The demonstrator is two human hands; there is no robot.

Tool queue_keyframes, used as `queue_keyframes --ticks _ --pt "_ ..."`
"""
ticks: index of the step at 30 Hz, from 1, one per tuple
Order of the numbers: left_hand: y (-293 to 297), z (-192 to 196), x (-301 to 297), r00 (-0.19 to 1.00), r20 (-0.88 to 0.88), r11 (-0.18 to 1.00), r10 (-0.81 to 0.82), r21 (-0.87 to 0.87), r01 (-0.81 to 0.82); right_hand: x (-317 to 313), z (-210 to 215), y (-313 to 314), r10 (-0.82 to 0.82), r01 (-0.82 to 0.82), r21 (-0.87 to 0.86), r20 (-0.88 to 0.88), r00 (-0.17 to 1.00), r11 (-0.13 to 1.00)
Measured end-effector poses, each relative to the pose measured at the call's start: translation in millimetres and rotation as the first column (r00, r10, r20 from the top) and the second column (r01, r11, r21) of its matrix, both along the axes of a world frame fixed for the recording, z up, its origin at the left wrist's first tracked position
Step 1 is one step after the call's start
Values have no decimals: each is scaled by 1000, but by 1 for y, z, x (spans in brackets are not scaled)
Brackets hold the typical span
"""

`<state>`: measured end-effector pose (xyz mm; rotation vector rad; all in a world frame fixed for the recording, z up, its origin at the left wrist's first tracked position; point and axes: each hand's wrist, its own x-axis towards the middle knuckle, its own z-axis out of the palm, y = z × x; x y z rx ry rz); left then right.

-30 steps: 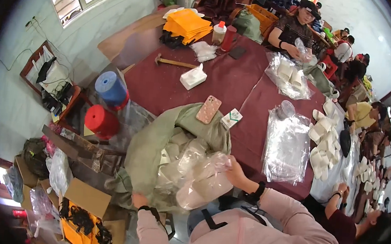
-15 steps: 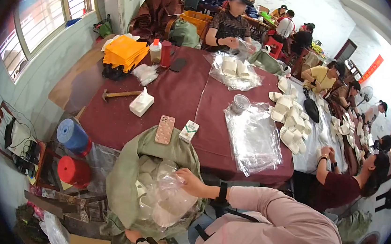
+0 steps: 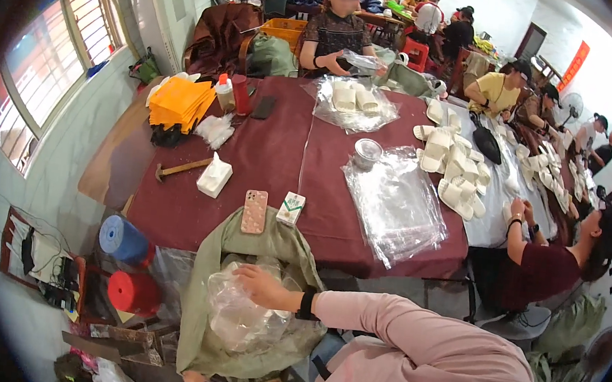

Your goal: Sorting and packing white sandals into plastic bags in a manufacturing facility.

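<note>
Plastic packaging (image 3: 240,326), clear and crumpled, with pale contents too blurred to make out, lies in the mouth of a green sack (image 3: 195,328) at the left half of the near edge of the maroon-covered surface (image 3: 265,157). The right hand (image 3: 265,289) is laid on the packaging with its fingers bent; whether they pinch the film or only press it, I cannot tell. The left hand (image 3: 193,379) is at the sack's lower side, mostly hidden, so its grip cannot be told.

A patterned phone (image 3: 254,212) and a white-and-green box (image 3: 290,209) lie side by side at the near edge, just beyond the sack's mouth. Toward the left edge are a hammer (image 3: 183,167) and a white packet (image 3: 214,175). Flat clear bags (image 3: 400,211) spread near the right end of the near edge, and cream slippers (image 3: 456,161) are heaped along the right edge.
</note>
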<state>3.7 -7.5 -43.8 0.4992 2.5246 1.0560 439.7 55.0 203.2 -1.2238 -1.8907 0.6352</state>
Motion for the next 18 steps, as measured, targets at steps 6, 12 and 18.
queue_keyframes --ticks 6,12,18 --pt "21 61 50 958 166 956 234 -220 -196 29 -40 -19 56 112 -302 497 866 947" --pt "42 97 44 993 -37 986 109 -120 -113 73 -51 -34 0 162 -308 466 885 938" --pt "96 128 55 895 -412 980 -167 27 196 179 -43 -70 -246 443 -372 471 847 815"
